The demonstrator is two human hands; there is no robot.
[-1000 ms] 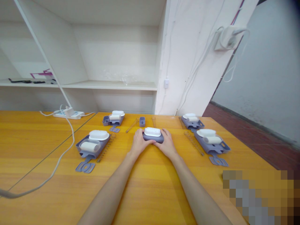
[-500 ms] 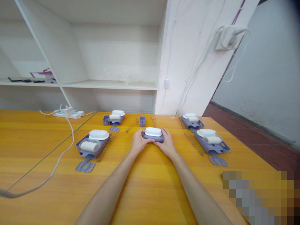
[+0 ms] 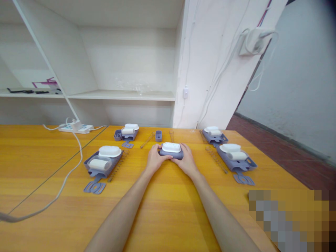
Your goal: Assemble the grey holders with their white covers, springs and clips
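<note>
A grey-purple plastic case (image 3: 172, 154) is held between both hands at the middle of the table. On top of it sits a white oval piece (image 3: 171, 147) with a knobbly upper face. My left hand (image 3: 155, 157) grips the left end, its thumb along the near side. From the right, my right hand (image 3: 187, 159) closes round the other end, and the two thumbs nearly meet in front. Just beyond are a small grey cup-like part (image 3: 158, 136) and a coil spring (image 3: 171, 136). The case's underside is hidden.
Similar grey cases with white oval pieces and rollers stand at left (image 3: 101, 164), back left (image 3: 130, 133), right (image 3: 236, 157) and back right (image 3: 215, 135). Springs (image 3: 118, 166) and flat grey ring parts (image 3: 95, 187) lie beside them. A white cable (image 3: 70, 169) crosses the left side from a power strip (image 3: 76, 128).
The view has shifted very slightly. Both hands keep the same hold on the case, and nothing on the table has visibly moved.
</note>
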